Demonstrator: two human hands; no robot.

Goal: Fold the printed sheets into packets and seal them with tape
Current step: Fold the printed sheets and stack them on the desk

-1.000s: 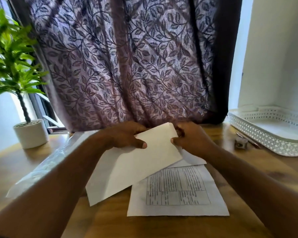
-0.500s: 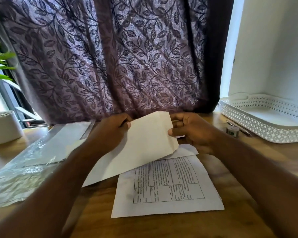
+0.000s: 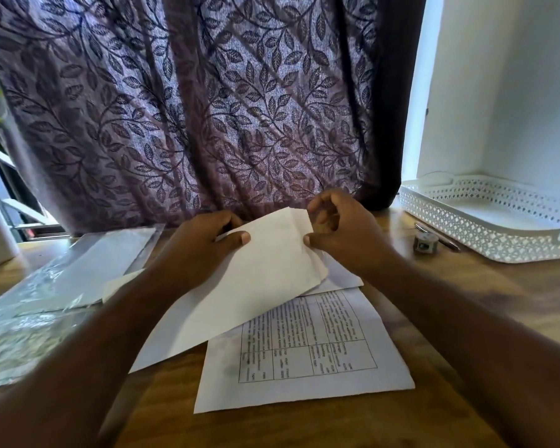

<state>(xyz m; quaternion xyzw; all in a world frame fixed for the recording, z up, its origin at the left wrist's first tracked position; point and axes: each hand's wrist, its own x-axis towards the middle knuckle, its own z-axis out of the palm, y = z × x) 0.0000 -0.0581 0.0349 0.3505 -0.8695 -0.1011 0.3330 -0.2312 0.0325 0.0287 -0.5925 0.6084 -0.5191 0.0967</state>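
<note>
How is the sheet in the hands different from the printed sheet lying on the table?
The held sheet shows a blank side; the printed sheet shows a grid of text. The left hand and right hand pinch the held sheet at its far edge; the printed sheet lies flat, untouched. Both are white paper.

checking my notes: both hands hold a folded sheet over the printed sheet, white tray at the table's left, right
No: the head view shows the white tray at the right of the table. The left hand and right hand do hold the folded sheet over the printed sheet.
</note>
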